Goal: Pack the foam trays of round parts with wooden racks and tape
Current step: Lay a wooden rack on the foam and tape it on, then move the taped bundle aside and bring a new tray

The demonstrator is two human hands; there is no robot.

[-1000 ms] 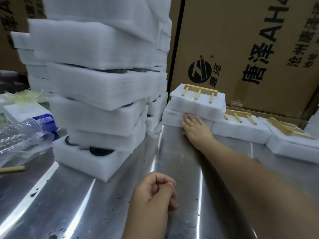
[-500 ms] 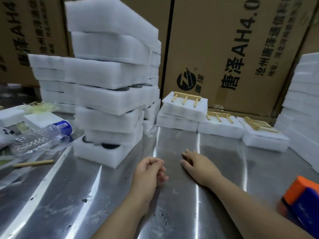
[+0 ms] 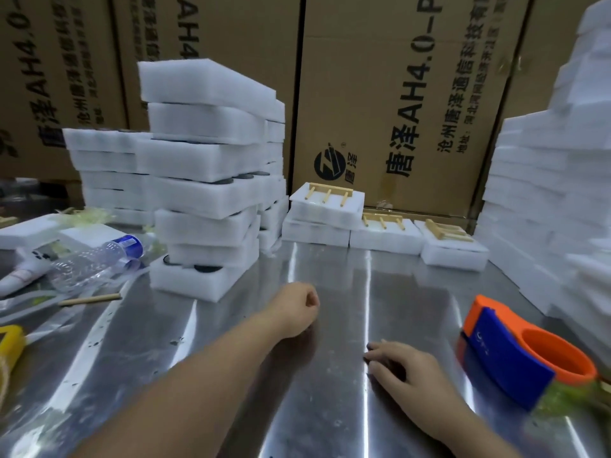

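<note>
A leaning stack of white foam trays (image 3: 205, 193) holding dark round parts stands at the left centre of the steel table (image 3: 334, 404). Against the cartons at the back lie foam trays topped with wooden racks (image 3: 329, 192), one pair stacked and two more racks (image 3: 383, 220) to its right. An orange and blue tape dispenser (image 3: 515, 352) sits at the right. My left hand (image 3: 292, 309) is curled into a fist holding nothing, hovering just in front of the stack. My right hand (image 3: 406, 366) rests fingertips-down on the table, left of the dispenser.
A tall pile of plain foam (image 3: 555, 193) fills the right side. At the left lie a plastic bottle (image 3: 99, 259), a loose wooden stick (image 3: 89, 299), a white tube (image 3: 23, 276) and a yellow object (image 3: 10, 345). Brown cartons (image 3: 396, 94) wall off the back.
My right hand has drawn back from the stacked foam trays at the rear to the near table. The view has pulled back and the tape dispenser has come into sight.
</note>
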